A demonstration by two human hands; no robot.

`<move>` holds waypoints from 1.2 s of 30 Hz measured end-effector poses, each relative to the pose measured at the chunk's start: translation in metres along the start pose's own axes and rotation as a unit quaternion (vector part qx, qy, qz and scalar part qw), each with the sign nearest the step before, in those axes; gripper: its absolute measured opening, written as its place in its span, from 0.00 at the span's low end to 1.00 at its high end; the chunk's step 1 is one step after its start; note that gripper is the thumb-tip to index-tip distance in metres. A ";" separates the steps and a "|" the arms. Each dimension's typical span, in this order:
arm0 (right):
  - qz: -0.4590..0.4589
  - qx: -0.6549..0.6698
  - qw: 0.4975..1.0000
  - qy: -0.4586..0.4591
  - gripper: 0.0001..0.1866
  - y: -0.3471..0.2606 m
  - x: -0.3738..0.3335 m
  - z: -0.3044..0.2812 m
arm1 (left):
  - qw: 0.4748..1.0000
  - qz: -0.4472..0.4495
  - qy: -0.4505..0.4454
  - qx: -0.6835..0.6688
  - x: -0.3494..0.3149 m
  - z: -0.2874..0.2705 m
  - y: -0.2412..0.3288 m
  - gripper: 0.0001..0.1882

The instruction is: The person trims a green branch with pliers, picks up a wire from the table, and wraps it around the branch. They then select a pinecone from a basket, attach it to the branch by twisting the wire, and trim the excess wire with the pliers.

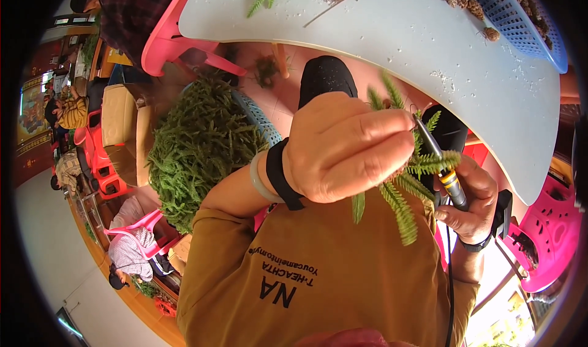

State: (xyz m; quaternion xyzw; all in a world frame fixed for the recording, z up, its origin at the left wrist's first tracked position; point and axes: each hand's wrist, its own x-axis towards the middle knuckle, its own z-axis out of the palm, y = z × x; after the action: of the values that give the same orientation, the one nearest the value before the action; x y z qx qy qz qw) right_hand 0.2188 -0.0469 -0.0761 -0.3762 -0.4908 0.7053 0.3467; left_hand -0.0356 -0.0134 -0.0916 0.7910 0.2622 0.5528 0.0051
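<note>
left hand (352, 148) closed, probably pinching green sprigs (399, 211) between table (367, 22) and shirt (367, 286); right hand (470, 200) grips corded tool (452, 185). sprigs look light, bendy, easily bruised; best held at gathered stems.

Green sprigs (401, 215) partly hidden near centre
The left hand (352, 148) covers their middle; upper tips blur. The lower edge cuts the black cable (451, 286), the top edge the blue basket (501, 15); far left, a person (72, 115) shows too small.
</note>
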 end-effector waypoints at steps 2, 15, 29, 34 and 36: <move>-0.001 -0.006 1.000 -0.004 0.37 -0.001 0.001 0.001 | 0.999 0.021 -0.040 0.016 0.000 -0.007 0.002 0.14; -0.012 -0.142 0.990 0.024 0.39 -0.013 -0.005 0.012 | 0.984 0.080 -0.090 0.132 0.001 -0.021 0.009 0.12; 0.029 -0.141 0.989 0.036 0.35 -0.009 -0.004 0.009 | 0.983 0.095 -0.078 0.136 -0.001 -0.014 0.010 0.10; 0.028 -0.110 0.993 0.038 0.37 -0.003 -0.004 0.006 | 0.990 0.050 -0.118 0.055 0.005 -0.021 0.006 0.11; 0.007 -0.089 0.995 0.037 0.37 0.002 -0.004 0.003 | 0.991 0.031 -0.130 0.019 0.006 -0.021 0.004 0.12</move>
State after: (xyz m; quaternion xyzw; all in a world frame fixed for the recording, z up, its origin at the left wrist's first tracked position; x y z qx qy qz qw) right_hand 0.2178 -0.0520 -0.0764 -0.4349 -0.5358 0.6466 0.3252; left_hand -0.0513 -0.0200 -0.0769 0.8641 0.2452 0.4396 0.0067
